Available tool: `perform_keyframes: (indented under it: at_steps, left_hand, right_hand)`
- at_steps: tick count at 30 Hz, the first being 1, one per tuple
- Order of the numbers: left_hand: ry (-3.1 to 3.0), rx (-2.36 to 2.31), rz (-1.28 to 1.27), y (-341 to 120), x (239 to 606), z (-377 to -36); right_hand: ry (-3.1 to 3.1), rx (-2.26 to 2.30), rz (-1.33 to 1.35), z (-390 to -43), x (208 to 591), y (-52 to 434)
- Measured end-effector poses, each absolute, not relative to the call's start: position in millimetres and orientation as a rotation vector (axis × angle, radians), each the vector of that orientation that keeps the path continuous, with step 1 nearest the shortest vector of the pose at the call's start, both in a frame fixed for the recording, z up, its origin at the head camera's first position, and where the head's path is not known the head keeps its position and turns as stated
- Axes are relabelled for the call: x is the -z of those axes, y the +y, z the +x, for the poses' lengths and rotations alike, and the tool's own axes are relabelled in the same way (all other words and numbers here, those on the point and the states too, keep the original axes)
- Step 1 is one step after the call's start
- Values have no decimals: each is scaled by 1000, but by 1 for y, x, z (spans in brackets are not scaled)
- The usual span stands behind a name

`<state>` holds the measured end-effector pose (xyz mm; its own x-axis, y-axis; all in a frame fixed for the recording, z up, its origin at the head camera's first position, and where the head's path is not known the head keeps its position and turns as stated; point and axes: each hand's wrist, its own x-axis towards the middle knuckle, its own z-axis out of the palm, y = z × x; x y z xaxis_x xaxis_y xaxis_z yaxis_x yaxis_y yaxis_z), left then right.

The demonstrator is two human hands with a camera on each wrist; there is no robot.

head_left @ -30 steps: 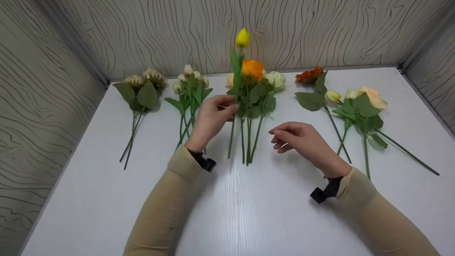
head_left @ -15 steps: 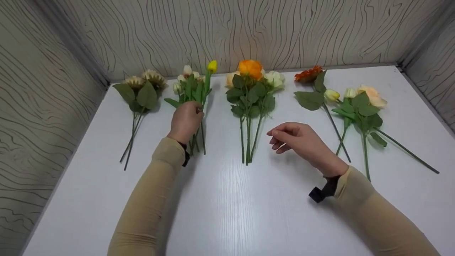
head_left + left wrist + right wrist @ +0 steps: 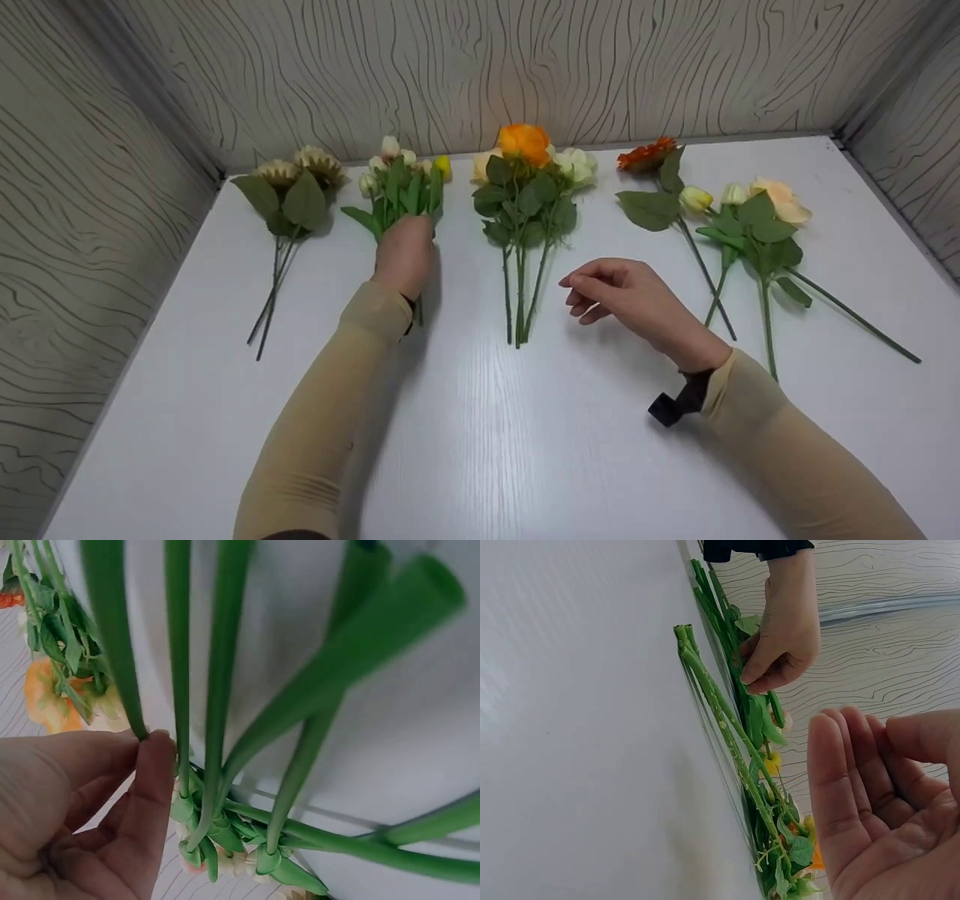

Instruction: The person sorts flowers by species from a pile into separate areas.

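From above, my left hand [image 3: 405, 253] lies over the tulip bunch [image 3: 401, 184] on the white desk [image 3: 480, 450], fingers curled down around the stems just below the leaves. The yellow tulip [image 3: 442, 166] sits at the right edge of that bunch, its head level with the pale buds. My right hand [image 3: 626, 294] hovers loosely curled over bare desk, holding nothing, between the orange rose bunch [image 3: 525, 187] and the loose stems on the right [image 3: 742, 225]. A pair of sunflowers [image 3: 292, 187] lies at far left, well apart.

The left wrist camera looks along the underside of the green stems [image 3: 217, 690], fanned rather than parallel. My thumb and fingers [image 3: 142, 795] pinch one thin stem at its lower end; the others run free beside it. To finish this placement cleanly, I judge the stem should be laid parallel to its neighbours and let go only once it rests flat, so the bunch is not dragged askew.

The right wrist camera shows my right palm [image 3: 885, 810] spread and empty in the foreground. Beyond it the left hand [image 3: 784, 630] grips the tulip stems, close beside the cut ends of the rose bunch [image 3: 686, 641]. Keeping the two bunches apart matters here; a light release, without sweeping sideways, looks the safest way.
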<state>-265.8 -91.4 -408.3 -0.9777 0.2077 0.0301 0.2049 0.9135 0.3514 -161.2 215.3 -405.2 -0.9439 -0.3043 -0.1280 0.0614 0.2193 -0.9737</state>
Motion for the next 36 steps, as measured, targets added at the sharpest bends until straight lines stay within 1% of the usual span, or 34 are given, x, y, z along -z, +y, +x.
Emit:
perform_keyframes:
  at_steps: [6, 16, 25, 33, 36]
  left_hand:
    - [3073, -436, 357, -93, 410, -264]
    - [2998, -580, 270, -90, 407, -264]
    - [3011, -461, 288, -87, 408, -264]
    - [2990, -476, 280, -89, 410, -265]
    - [2976, -487, 241, -88, 410, -266]
  right_hand:
    - [2196, 1782, -233, -161, 405, 215]
    - [2200, 1772, -227, -161, 402, 217]
    - [2214, 1765, -224, -161, 402, 218]
    - [2196, 1772, -215, -162, 406, 218]
    - [2197, 1766, -214, -162, 406, 218]
